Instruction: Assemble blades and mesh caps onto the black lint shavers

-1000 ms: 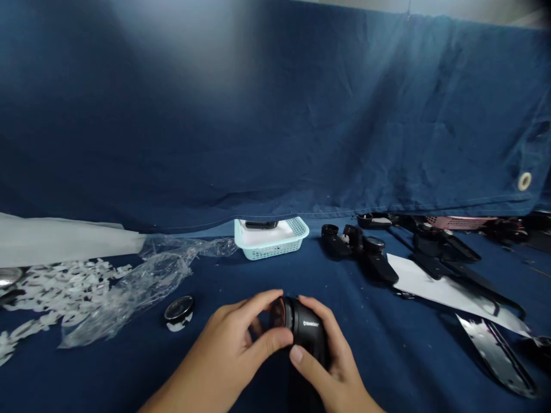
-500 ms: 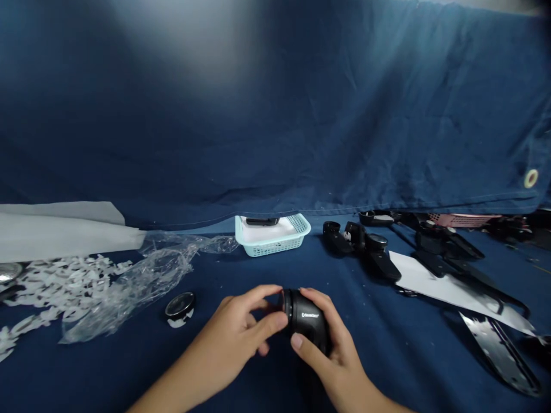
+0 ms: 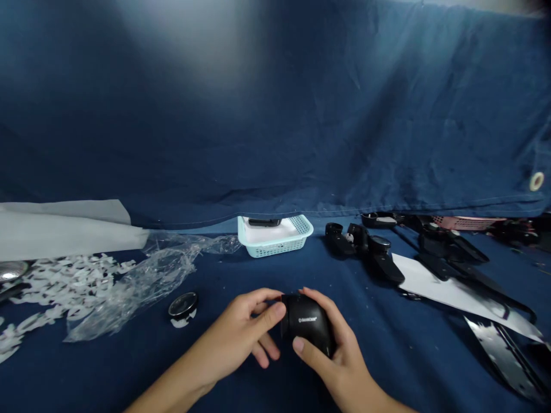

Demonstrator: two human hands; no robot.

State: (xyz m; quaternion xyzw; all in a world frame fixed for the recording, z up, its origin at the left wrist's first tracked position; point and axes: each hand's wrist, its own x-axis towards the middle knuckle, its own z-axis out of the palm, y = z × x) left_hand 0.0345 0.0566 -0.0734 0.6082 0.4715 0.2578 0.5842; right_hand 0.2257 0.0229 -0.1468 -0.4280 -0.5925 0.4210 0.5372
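A rounded black plastic device [image 3: 310,324] with white lettering on its side sits between my hands, above the blue cloth. My right hand [image 3: 333,344] wraps round its right side, thumb below and fingers over the top. With thumb and index finger, my left hand [image 3: 247,324] holds the device's left end, where a small reddish spot shows; its lower fingers hang loose. The underside of the device is hidden or lost in shadow. Left of my left hand lies a round black part [image 3: 183,306] with a glassy top and a white scrap beneath.
A light-blue basket [image 3: 278,248] holding paper and a black part stands ahead. Crumpled clear plastic [image 3: 142,287] and a pile of white scraps [image 3: 77,284] lie left. Black handled parts [image 3: 385,264], white paper [image 3: 456,292] and a pink basket [image 3: 469,222] are right. A blue curtain [image 3: 275,115] hangs behind.
The device has turned in my hands, so the ringed grooves at its left end no longer show. My left hand's lower fingers have spread further downward.
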